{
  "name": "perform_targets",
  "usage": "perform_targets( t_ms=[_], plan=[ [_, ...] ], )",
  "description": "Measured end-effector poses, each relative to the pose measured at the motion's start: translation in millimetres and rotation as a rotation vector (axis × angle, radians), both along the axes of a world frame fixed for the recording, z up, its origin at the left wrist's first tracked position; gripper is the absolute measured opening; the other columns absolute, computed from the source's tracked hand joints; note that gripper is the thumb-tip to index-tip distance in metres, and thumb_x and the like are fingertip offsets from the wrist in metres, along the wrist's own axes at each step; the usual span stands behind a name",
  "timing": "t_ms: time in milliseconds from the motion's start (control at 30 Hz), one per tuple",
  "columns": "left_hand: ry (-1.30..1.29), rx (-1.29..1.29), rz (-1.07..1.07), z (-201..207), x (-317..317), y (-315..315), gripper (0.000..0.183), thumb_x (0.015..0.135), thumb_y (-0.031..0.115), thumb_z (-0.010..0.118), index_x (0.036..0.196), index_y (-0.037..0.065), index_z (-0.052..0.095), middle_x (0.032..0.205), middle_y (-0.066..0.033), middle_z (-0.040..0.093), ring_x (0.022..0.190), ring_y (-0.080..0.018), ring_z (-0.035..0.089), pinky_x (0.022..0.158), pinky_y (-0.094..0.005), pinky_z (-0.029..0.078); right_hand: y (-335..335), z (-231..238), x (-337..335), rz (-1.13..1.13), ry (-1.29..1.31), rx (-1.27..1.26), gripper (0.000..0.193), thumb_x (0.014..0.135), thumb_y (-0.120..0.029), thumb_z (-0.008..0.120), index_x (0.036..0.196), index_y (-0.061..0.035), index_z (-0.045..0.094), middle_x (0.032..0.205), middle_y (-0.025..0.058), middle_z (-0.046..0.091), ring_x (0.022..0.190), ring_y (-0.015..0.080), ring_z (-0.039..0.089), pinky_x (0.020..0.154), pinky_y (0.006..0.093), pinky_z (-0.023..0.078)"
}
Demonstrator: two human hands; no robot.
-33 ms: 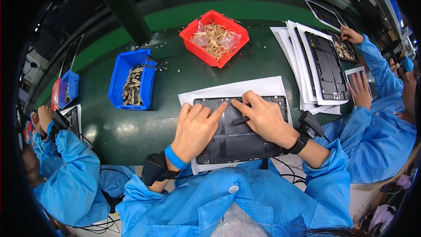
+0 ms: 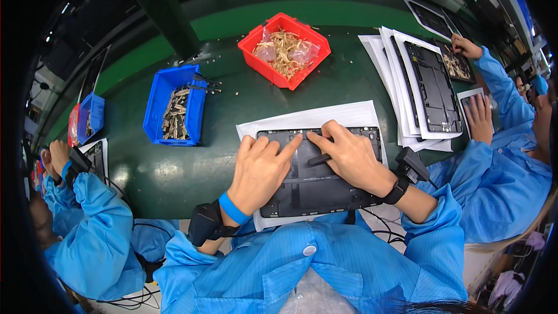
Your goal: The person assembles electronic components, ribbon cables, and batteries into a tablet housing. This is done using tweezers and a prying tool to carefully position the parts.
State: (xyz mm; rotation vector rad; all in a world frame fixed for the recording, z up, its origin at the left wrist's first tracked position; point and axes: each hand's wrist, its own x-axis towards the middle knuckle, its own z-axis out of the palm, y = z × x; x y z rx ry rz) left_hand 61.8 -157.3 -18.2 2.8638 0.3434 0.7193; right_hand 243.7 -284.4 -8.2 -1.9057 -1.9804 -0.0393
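A black flat device housing (image 2: 308, 189), like the inside of a tablet, lies before me on a white sheet (image 2: 314, 113). My left hand (image 2: 256, 168) rests over its left part, holding nothing that I can see. Its index finger stretches to the housing's far edge; the other fingers are bent and the thumb is hidden. Across the right part lies my right hand (image 2: 351, 157), its index fingertip touching down close to the left one. A dark stick-like tool (image 2: 318, 160) pokes out from under its curled fingers. Anything small beneath the two fingertips cannot be made out.
Beyond the housing stands a red bin (image 2: 279, 75) with tan scraps and clear plastic. A blue bin (image 2: 154, 110) of small dark strips is to its left. Housings and white sheets (image 2: 388, 81) are stacked at right. Co-workers sit on both sides, one hand (image 2: 478, 119) near the stack.
My left index fingertip has shifted very slightly to the right along the housing's far edge. My right hand and the housing look the same.
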Motion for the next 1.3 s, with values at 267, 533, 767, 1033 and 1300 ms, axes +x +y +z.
perform_targets(
  t_ms=[267, 533, 767, 1033, 1300],
  plan=[
    [0.033, 0.061, 0.046, -3.5, 11.4, -4.2, 0.043, 0.08, 0.011, 0.069, 0.123, 0.016, 0.068, 0.066, -0.0006, 0.049, 0.07, -0.0188, 0.048, 0.07, -0.0362, 0.036, -2.6, -1.9, 4.0, -0.022, 0.026, -0.007, 0.055, 0.067, -0.002, 0.072, 0.121, -0.0066, 0.064, 0.098, 0.0075, 0.051, 0.087, 0.0226, 0.063, 0.062, 0.0346, 0.054],
    [0.022, 0.065, 0.072, -2.3, 11.0, -7.8, 0.048, 0.078, 0.01, 0.07, 0.125, 0.017, 0.067, 0.067, -0.0008, 0.043, 0.069, -0.0185, 0.045, 0.069, -0.0357, 0.035, 3.9, 14.9, 14.4, -0.131, 0.373, 0.179, 0.008, 0.085, -0.006, 0.063, 0.092, -0.0036, 0.06, 0.098, 0.0103, 0.052, 0.082, 0.0241, 0.061, 0.064, 0.0338, 0.051],
    [0.019, 0.075, 0.072, -2.1, 12.4, -9.7, 0.051, 0.075, 0.008, 0.071, 0.125, 0.016, 0.067, 0.069, -0.0011, 0.042, 0.07, -0.0181, 0.044, 0.069, -0.0354, 0.034, 3.1, -1.1, 19.0, -0.171, 0.976, 0.217, 0.033, 0.106, -0.017, 0.043, 0.086, 0.0038, 0.058, 0.084, 0.007, 0.059, 0.061, 0.0115, 0.059, 0.058, 0.0243, 0.048],
    [0.025, 0.085, 0.074, -2.3, 13.1, -9.7, 0.052, 0.075, 0.008, 0.071, 0.126, 0.016, 0.067, 0.071, -0.0016, 0.041, 0.071, -0.0186, 0.044, 0.069, -0.0357, 0.034, 7.6, -9.8, 22.3, -0.155, 0.957, 0.279, 0.012, 0.086, -0.001, 0.07, 0.095, 0.0036, 0.064, 0.097, 0.0091, 0.068, 0.086, 0.0157, 0.069, 0.077, 0.027, 0.055],
    [0.028, 0.077, 0.072, -1.7, 13.1, -11.3, 0.052, 0.075, 0.009, 0.071, 0.126, 0.016, 0.067, 0.072, -0.0016, 0.042, 0.071, -0.0186, 0.044, 0.07, -0.0358, 0.034, 8.4, -1.4, 18.7, -0.216, 1.028, 0.138, 0.017, 0.084, 0.0, 0.072, 0.1, 0.0046, 0.067, 0.102, 0.0123, 0.072, 0.093, 0.018, 0.07, 0.081, 0.028, 0.057]
  ],
)
